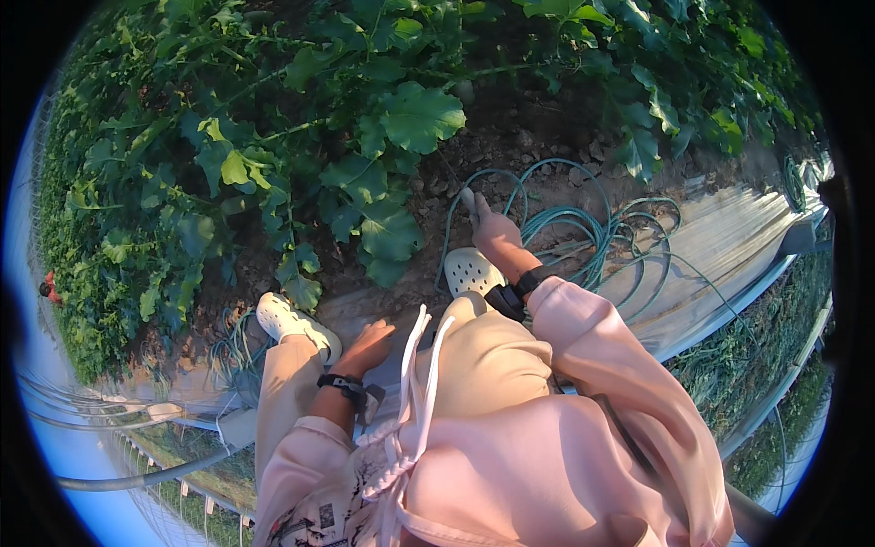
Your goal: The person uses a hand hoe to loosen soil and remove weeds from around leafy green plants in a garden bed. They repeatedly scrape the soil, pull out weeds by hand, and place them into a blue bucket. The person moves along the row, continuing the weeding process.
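Observation:
My right hand (495, 227) is lowered over bare soil (526, 137) at the edge of the leafy green plants (383, 205). It grips a pale, slender, handle-like thing (468, 198); what kind of tool it is cannot be made out. Coils of green rope (567, 222) lie on the ground just right of this hand. My left hand (369, 347) hangs beside my left knee, near a cream perforated clog (290, 320). Its palm is turned away, and nothing shows in its fingers. The other cream clog (473, 272) is just below my right hand.
Whitish plastic film (718, 232) runs along the ground at the right, beside a raised rim. More green rope (239, 345) lies by my left foot. A metal pipe (150, 478) curves at lower left. Far left, a person in red (52, 290) is beyond the plants.

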`<action>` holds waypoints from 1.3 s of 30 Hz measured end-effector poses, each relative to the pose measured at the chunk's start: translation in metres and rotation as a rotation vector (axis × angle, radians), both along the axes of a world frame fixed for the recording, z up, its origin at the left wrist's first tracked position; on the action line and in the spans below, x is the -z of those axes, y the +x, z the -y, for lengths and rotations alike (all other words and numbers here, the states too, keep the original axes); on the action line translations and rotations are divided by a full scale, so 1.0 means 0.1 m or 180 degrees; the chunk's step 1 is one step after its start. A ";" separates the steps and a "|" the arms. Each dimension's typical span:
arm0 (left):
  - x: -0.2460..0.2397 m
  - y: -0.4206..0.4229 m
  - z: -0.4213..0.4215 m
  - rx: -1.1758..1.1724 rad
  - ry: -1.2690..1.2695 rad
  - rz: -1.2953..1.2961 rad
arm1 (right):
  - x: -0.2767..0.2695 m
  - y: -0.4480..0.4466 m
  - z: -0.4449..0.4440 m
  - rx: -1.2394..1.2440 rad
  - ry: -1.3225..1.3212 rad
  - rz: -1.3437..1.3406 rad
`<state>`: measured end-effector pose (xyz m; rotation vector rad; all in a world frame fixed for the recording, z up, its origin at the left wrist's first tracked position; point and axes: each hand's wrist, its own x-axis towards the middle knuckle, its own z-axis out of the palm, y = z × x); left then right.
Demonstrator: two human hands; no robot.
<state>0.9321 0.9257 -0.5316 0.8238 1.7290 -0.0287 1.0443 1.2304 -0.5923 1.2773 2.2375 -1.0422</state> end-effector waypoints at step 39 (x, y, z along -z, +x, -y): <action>0.39 0.21 0.49 0.0396 0.0124 0.0031 | -0.19 0.33 -0.30 -0.1456 0.0157 -0.0088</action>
